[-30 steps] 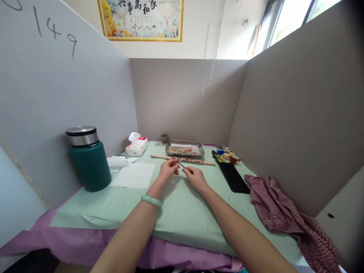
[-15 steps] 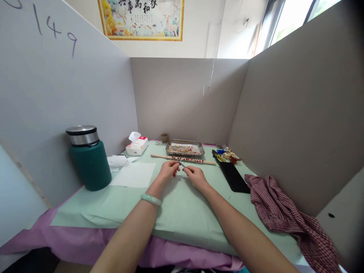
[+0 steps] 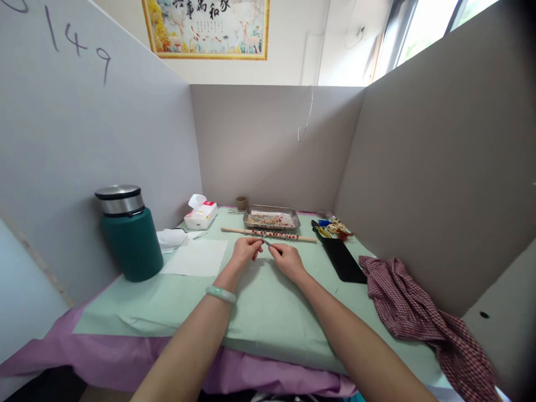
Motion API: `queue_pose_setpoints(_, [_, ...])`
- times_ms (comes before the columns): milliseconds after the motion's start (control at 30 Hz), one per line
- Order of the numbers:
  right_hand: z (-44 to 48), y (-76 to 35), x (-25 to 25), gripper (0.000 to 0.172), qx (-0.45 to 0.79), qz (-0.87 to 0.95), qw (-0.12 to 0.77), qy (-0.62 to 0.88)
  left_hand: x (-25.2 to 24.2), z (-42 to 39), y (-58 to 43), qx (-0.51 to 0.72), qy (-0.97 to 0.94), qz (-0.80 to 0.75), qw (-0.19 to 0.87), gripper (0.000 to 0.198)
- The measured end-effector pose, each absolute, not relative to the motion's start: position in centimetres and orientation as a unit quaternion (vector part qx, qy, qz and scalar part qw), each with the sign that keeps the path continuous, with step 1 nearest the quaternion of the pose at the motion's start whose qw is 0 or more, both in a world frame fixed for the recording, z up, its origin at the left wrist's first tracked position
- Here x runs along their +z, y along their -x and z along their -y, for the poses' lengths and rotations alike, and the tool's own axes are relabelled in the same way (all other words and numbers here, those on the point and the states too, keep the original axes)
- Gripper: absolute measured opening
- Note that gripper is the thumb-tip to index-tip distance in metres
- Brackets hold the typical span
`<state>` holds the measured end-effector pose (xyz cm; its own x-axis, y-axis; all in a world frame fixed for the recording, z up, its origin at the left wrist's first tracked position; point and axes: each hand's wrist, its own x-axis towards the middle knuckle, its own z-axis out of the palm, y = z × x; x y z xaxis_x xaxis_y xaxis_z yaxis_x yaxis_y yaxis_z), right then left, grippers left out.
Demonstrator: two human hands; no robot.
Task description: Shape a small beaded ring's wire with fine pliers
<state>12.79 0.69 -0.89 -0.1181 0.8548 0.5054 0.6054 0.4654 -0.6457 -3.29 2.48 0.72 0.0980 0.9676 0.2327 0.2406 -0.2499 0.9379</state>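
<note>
My right hand is closed on a slim metal tool, likely tweezers, whose tip points left toward my other fingertips. My left hand, with a pale green bangle on its wrist, is closed in a pinch; what it holds is too small to make out. Just beyond both hands lies a wooden stick with red beads wound along its middle. Behind the stick is a metal tray with small gold and red beads in it.
A green flask stands at left, near white paper and a tissue pack. At right lie a black case, coloured threads and a checked cloth. Behind stands a small brown cup. Grey partitions surround the table.
The whole view has shifted slightly. The tip of the metal tool sits a little closer to my left fingertips; both hands keep their grips.
</note>
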Motion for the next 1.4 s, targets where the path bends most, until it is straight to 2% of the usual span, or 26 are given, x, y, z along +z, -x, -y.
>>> queue_pose_setpoints(100, [-0.7,-12.7,-0.9,0.031,0.134,0.735,0.439,0.499,0.9,-2.4,3.2,0.458,-0.645,-0.499,0.353,0.027])
queue_pose_setpoints(167, [-0.9,-12.8,-0.9,0.032,0.154,0.729,0.445,0.498,1.2,-2.2,3.0,0.461,-0.639,-0.492,0.371,0.025])
queue_pose_setpoints(367, [-1.1,-12.9,-1.0,0.034,0.296,0.679,0.455,0.494,1.7,-1.7,2.6,0.483,-0.621,-0.484,0.384,0.021])
queue_pose_setpoints(533, [-0.9,-12.6,-1.1,0.034,0.179,0.711,0.452,0.508,1.6,-1.5,2.3,0.458,-0.632,-0.525,0.339,0.021])
queue_pose_setpoints(667, [-1.1,-12.6,-1.1,0.034,0.170,0.708,0.449,0.518,1.2,-1.9,2.0,0.460,-0.627,-0.520,0.353,0.024])
queue_pose_setpoints(733, [-1.2,-12.7,-1.1,0.035,0.199,0.703,0.451,0.512,1.0,-2.1,1.9,0.466,-0.615,-0.504,0.388,0.027])
queue_pose_setpoints(833, [-1.3,-13.0,-1.0,0.036,0.235,0.701,0.458,0.493,1.1,-2.2,2.1,0.483,-0.581,-0.451,0.475,0.021])
queue_pose_setpoints(933, [-1.2,-13.3,-1.0,0.034,0.239,0.706,0.455,0.487,1.3,-2.1,2.6,0.479,-0.547,-0.406,0.554,0.023])
queue_pose_setpoints(1033, [-1.1,-13.4,-1.0,0.032,0.227,0.717,0.446,0.486,1.4,-2.0,2.9,0.452,-0.541,-0.403,0.584,0.026])
queue_pose_setpoints(1133, [-1.1,-13.2,-1.1,0.033,0.199,0.724,0.443,0.489,1.3,-1.8,2.7,0.447,-0.571,-0.410,0.553,0.024])
queue_pose_setpoints(1300, [-1.0,-12.7,-1.3,0.035,0.147,0.719,0.431,0.524,1.1,-1.7,2.0,0.463,-0.602,-0.477,0.442,0.012])
queue_pose_setpoints(1400, [-0.9,-12.6,-1.3,0.035,0.135,0.722,0.429,0.526,1.2,-1.7,2.1,0.463,-0.582,-0.469,0.476,0.014])
